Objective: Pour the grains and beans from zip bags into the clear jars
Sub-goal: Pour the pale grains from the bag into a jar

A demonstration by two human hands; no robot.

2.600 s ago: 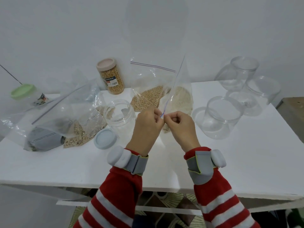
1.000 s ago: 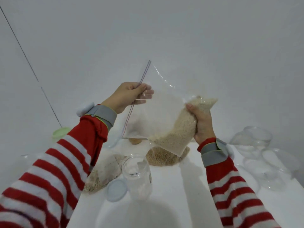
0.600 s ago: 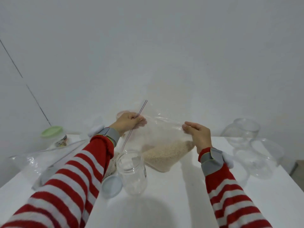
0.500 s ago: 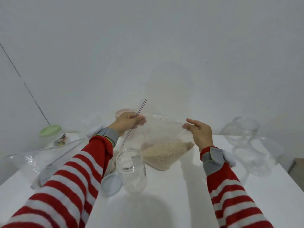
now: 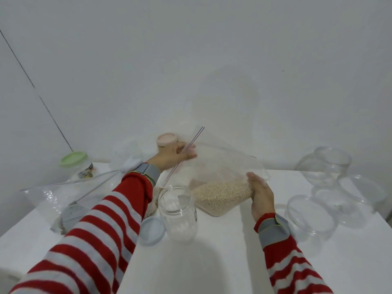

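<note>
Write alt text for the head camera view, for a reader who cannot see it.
Two hands hold a clear bag of grain at a white table: the left hand pinches its zip edge, the right hand holds its full end. An open empty jar stands beside it.

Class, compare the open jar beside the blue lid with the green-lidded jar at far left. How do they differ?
The open jar has no lid on and looks empty; the green-lidded jar is capped. The open jar shows no label; the green-lidded jar carries one. Both are clear-walled and stand upright.
</note>
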